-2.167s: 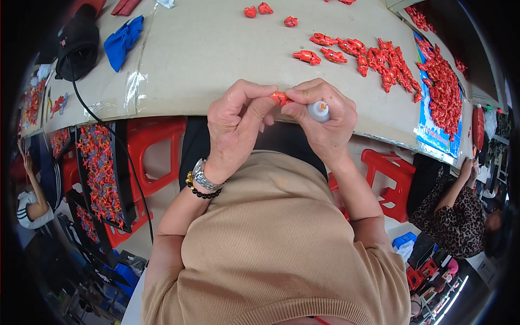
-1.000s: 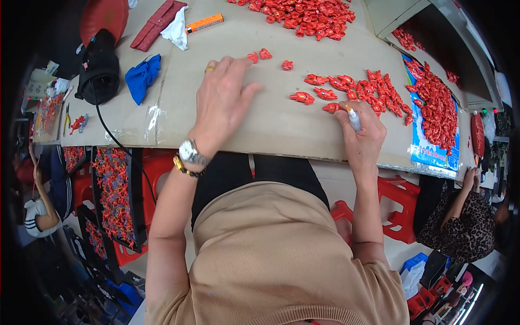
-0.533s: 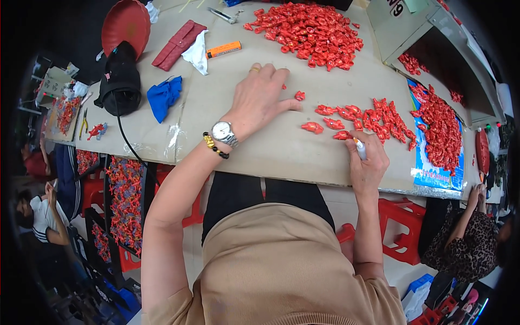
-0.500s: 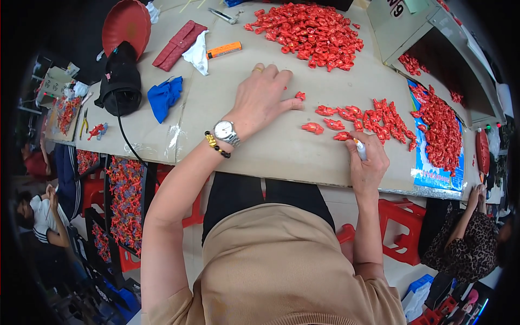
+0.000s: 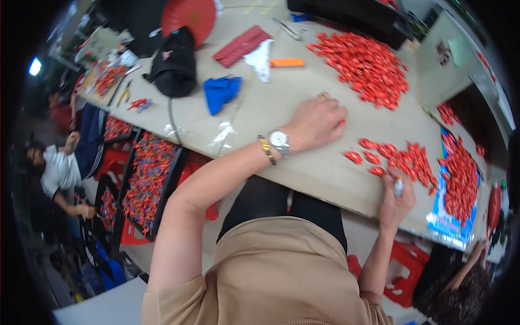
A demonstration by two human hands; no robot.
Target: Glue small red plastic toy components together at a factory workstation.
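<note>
At mid-table my left hand (image 5: 318,123), with a watch and bead bracelet at its wrist, is curled palm down. A bit of red shows at its fingertips, seemingly a small red plastic piece (image 5: 342,122) mostly hidden by the hand. My right hand (image 5: 396,200) grips a white pen-like tool (image 5: 398,187) near the table's front edge. Right by its fingertips lies one red piece (image 5: 377,171). Between my hands and beyond the right one, several similar glossy red pieces (image 5: 403,158) lie in a loose cluster.
A big heap of red pieces (image 5: 374,67) lies at the back, another pile (image 5: 460,179) on a blue sheet at right. A grey box (image 5: 441,65) stands behind. Left are a blue cloth (image 5: 221,93), black cap-like item (image 5: 174,65), red pouch (image 5: 242,46), orange box (image 5: 287,63) and cable.
The view has turned and shifted. My left thumb, stretched toward a lone red piece before, is now drawn in, and that piece no longer lies in the open. My right hand still holds the white pen-like tool.
</note>
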